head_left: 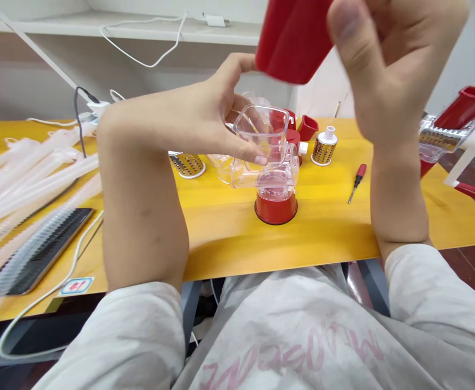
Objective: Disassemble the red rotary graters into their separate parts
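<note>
Jutting leftward from the right grip point(399, 59) is a red part point(294, 43) (tilted).

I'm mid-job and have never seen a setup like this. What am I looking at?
There is no robot here, just someone working bare-handed. The single picture comes from a camera worn on the head, looking forward and down. The left hand grasps a clear plastic housing above a round red base. The right hand holds a red plastic piece up high, partly out of frame. On the yellow tabletop are a screwdriver and, farther back, a perforated metal drum with a white hub.
</note>
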{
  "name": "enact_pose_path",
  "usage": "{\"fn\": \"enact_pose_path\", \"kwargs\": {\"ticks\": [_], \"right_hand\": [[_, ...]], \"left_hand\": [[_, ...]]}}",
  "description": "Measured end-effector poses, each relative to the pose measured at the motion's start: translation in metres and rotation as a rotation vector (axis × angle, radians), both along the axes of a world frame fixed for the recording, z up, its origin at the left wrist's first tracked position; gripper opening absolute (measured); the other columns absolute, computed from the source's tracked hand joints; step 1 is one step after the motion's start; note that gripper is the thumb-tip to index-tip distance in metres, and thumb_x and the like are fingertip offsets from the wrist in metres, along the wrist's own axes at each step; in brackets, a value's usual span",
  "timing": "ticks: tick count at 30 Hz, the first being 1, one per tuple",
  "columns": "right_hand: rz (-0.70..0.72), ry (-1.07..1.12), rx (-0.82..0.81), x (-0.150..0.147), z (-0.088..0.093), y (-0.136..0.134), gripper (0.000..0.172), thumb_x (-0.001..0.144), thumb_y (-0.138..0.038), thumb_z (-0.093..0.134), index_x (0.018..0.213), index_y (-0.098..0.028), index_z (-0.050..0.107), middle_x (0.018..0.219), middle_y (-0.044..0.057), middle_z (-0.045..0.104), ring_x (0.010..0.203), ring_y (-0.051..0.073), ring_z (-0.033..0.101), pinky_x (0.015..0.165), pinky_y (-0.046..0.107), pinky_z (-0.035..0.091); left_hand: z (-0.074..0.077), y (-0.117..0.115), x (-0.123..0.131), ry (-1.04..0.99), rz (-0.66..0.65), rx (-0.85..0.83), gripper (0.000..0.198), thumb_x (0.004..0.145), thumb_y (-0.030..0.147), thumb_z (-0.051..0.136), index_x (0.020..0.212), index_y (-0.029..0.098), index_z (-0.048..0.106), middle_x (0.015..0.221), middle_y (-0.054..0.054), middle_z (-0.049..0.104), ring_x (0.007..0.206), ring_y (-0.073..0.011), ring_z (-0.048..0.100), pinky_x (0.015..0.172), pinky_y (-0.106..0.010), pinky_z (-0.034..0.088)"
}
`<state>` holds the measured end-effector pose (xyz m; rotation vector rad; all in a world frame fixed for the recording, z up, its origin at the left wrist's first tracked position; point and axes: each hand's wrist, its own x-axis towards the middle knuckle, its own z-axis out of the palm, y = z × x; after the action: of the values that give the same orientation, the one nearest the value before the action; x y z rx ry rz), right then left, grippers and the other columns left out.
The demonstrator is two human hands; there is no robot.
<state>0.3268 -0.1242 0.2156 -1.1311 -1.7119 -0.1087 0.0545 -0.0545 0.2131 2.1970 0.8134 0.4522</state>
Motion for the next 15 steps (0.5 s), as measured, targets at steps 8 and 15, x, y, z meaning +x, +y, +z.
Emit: {"fn": "enact_pose_path", "kwargs": {"ticks": [8, 15], "right_hand": [[-0.234, -0.04, -0.207, 0.106, -0.023, 0.076, 0.061, 0.094, -0.087, 0.079, 0.094, -0.026, 0.081, 0.103, 0.004, 0.081, 0.103, 0.018, 0.072, 0.105, 0.036, 0.067], [-0.16, -0.026, -0.589, 0.174, -0.09, 0.136, 0.056, 0.087, -0.071, 0.095, 0.083, -0.018, 0.078, 0.061, 0.0, 0.065, 0.103, 0.011, 0.068, 0.12, 0.021, 0.058]], "left_hand": [[0.003, 0.004, 0.004, 0.203, 0.095, 0.13, 0.082, 0.073, 0.069, 0.096, 0.142, 0.031, 0.074, 0.138, -0.007, 0.081, 0.136, -0.0434, 0.075, 0.12, -0.054, 0.059], [-0.002, 0.008, 0.004, 0.21, 0.185, 0.176, 0.079, 0.073, 0.072, 0.095, 0.14, 0.036, 0.074, 0.131, -0.007, 0.082, 0.145, -0.0475, 0.069, 0.124, -0.055, 0.059]]}}
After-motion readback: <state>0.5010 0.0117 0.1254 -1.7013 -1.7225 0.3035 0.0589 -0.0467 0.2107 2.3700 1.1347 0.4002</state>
